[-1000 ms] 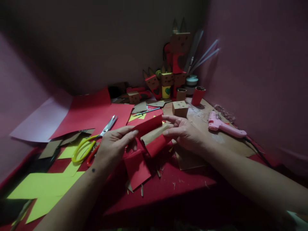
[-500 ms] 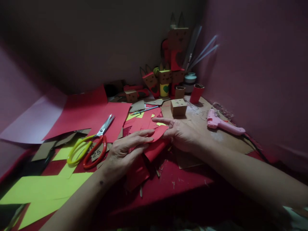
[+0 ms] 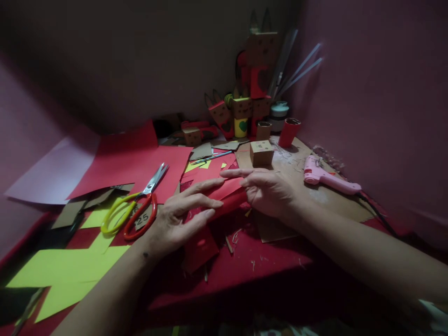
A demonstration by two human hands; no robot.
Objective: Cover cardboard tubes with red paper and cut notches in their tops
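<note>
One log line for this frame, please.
left hand: flat, fingers spread on red paper piece | right hand: fingers extended on its far end | scissors: beside left hand | glue gun: lying at right

What's covered
Your left hand (image 3: 175, 220) and right hand (image 3: 271, 192) hide much of the red roll (image 3: 229, 204) — scissors (image 3: 150, 189) mask the card (image 3: 141, 220) partly.

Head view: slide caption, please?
The left hand and right hand rest on red paper, between scissors and pink glue gun.
</note>
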